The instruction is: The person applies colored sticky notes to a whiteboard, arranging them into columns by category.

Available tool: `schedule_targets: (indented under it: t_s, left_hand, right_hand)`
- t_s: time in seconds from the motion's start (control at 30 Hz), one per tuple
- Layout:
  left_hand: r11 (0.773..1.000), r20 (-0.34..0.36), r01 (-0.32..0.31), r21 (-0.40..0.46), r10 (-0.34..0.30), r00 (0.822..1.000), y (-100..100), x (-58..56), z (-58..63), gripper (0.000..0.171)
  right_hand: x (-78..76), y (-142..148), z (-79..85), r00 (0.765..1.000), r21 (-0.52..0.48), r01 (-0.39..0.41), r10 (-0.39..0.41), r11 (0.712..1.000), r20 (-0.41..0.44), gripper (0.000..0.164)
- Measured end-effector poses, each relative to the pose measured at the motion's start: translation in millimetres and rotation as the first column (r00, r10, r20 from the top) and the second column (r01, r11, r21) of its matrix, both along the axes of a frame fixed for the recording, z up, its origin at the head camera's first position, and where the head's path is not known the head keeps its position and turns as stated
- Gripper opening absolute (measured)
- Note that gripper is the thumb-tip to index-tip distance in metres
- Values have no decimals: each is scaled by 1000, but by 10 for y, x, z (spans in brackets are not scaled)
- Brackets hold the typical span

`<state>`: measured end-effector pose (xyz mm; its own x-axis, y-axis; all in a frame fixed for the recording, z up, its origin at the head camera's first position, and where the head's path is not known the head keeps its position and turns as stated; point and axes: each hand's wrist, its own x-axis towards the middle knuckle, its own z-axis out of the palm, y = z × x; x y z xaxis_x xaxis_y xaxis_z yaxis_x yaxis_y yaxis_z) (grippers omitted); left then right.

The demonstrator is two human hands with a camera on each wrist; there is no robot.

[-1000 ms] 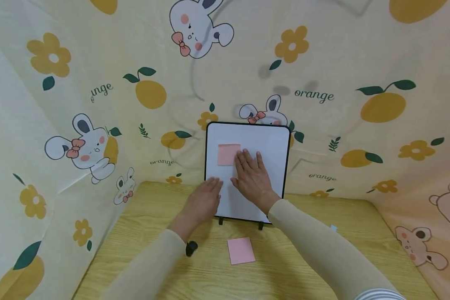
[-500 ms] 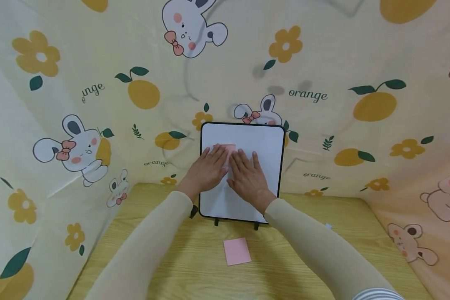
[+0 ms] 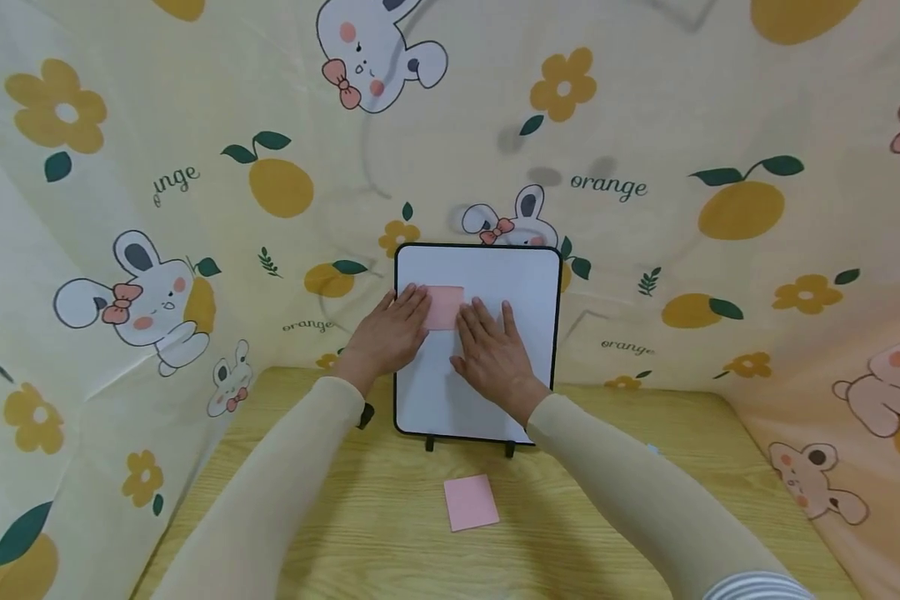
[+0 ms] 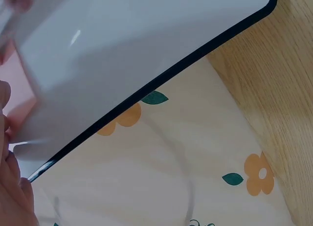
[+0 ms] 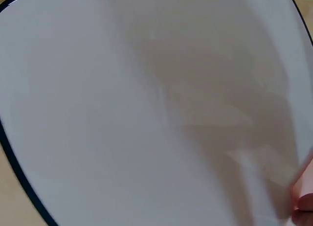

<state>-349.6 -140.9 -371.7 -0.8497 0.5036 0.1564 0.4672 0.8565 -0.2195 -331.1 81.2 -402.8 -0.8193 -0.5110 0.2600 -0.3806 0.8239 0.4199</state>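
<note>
Pink paper, a square note (image 3: pixel 446 308), lies against the upper left part of the whiteboard (image 3: pixel 435 387), which stands nearly upright on its small black feet (image 3: pixel 430 444). At the board's left edge, the left hand (image 3: pixel 390 335) has its fingers straight and close together, the tips over the note's left border. On the middle of the board, the right hand (image 3: pixel 497 352) lies flat, some fingers together, the outer one and the thumb spread apart; its tips touch the note's right border. Neither hand pinches anything. How firmly they press, I cannot tell. For good smoothing, I judge, the pressure should be gentle and equal on both borders, moving outwards, so that the paper does not slide or wrinkle and the board does not tip backwards. Before the board, another pink square (image 3: pixel 471 502) lies on the tabletop (image 3: pixel 390 517).
</note>
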Motion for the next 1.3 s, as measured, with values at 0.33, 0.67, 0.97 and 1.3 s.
schedule_targets:
  t_s: [0.33,0.67,0.97,1.3]
  left_hand:
    - [999,-19,31,26,-31,999,-31,-14,-6,62]
    - [1000,-11,2,-22,-2,1000,28,-20,-19,66]
    - [997,-4,81,-11,-81,997,198,-65,-26,66]
    - [1000,-24,23,17,-22,999,-63,-82,-76,65]
  right_hand:
    - [-217,-228,247,997,40,-71,72,997,-20,72]
    - [-140,-55,153,998,-23,56,-56,998,10,79]
    - [-35,-25,6,1000,45,27,-27,999,6,80]
    - [12,-26,-29,998,71,-9,13,997,-63,74]
